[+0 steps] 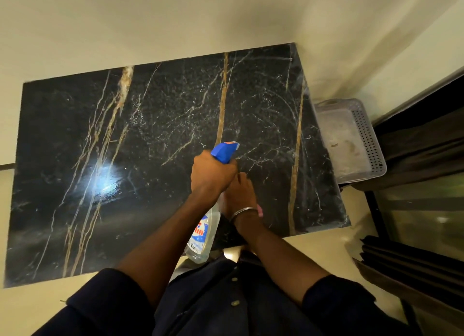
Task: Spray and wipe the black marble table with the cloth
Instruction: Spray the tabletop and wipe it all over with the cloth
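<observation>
The black marble table (150,134), veined in gold and white, fills the middle of the view, with a bright glare patch towards 8 o'clock and a fine mist of droplets across its centre and right half. The person stands at its near edge, at 6 o'clock, with both forearms reaching forward out of dark sleeves (105,295) and meeting over the near-right part of the top. The left hand (213,173) comes in from 7 o'clock, knuckles up, its fingers wrapped tight round the neck of the spray bottle (204,231). The blue head juts out past the hand and aims towards 1 o'clock, while the clear body hangs back under the forearm towards the table's near edge. The right hand (239,193), with a thin metal bangle (244,211) at the wrist, comes in from 5 o'clock and tucks under the left, against the bottle. Its fingers are hidden, so I cannot tell what it holds. A small pink scrap (260,211) shows beside that wrist. A grey perforated basket (369,137) sits just off the table's right end, at 3 o'clock.
</observation>
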Available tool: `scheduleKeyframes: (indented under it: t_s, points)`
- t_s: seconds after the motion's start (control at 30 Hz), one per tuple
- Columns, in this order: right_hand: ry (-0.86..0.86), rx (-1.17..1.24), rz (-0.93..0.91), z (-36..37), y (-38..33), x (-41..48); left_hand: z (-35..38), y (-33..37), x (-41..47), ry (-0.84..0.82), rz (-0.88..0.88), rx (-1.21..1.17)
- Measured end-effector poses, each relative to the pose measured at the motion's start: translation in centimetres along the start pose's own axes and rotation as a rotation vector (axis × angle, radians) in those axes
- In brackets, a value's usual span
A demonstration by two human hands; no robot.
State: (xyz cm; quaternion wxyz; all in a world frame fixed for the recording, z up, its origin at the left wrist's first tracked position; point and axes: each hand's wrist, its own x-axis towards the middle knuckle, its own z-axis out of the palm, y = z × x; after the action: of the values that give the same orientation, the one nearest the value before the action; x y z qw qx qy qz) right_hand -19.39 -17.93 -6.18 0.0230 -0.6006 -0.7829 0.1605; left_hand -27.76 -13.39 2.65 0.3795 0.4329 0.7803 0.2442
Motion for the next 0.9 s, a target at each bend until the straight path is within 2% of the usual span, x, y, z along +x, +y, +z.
scheduleKeyframes:
  t_s: [0.07, 0.13, 0.37, 0.5, 0.57, 0.77, 0.9]
  points:
    - [-0.048, 0.011, -0.063, -0.1, -0.3, 0.4, -0.2, -0.1, 0.2, 0.003, 0.003, -0.012]
    - [-0.003, 0.014, -0.053, -0.5, 1.4, 0.7, -0.3, -0.2, 0.4, 0.002, 0.003, -0.014]
    - [0.186, -0.085, 0.390, -3.7, 13.1, 2.2, -1.1, -0.3, 1.5, -0.049, 0.003, -0.016]
    - [0.200, -0.044, 0.572, -3.1, 11.4, 3.3, -1.8, -0.3, 2.1, -0.047, 0.000, -0.024]
    - [0.197, -0.046, 0.528, -2.4, 8.7, 4.1, -2.2, -0.3, 2.3, -0.036, 0.003, -0.021]
    - [0.114, 0.026, 0.160, 0.3, -1.5, 6.0, -3.6, -0.3, 3.4, 0.005, 0.000, -0.018]
    - [0.101, -0.007, 0.053, 0.2, -0.8, 6.7, -4.2, -0.8, 5.0, -0.020, 0.011, -0.005]
